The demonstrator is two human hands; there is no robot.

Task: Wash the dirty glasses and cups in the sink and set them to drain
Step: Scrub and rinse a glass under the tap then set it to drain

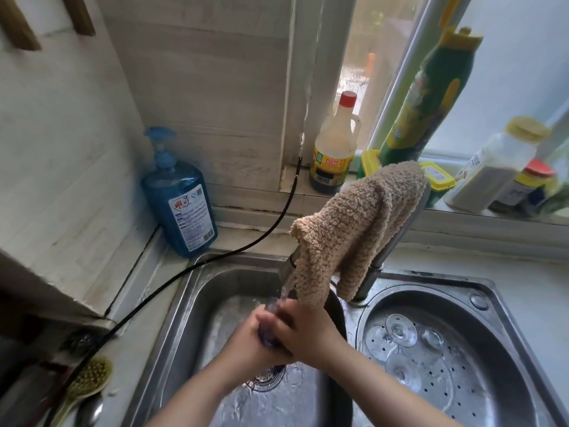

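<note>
Both my hands are clasped round a small purple-tinted glass (268, 338) over the left sink basin (197, 306). My left hand (249, 337) grips it from the left, and my right hand (303, 331) wraps it from the right. Water runs from the tap (288, 269) onto the glass, most of which is hidden by my fingers. Clear stemmed glasses (400, 331) lie in the perforated drain basin (480, 377) on the right.
A beige cloth (357, 229) hangs over the tap's neck. A blue soap pump bottle (181, 195) stands at the back left corner, with a black hose (191, 269) running past it. Bottles and jars (334, 149) line the window sill. A brush (87, 383) lies at the left.
</note>
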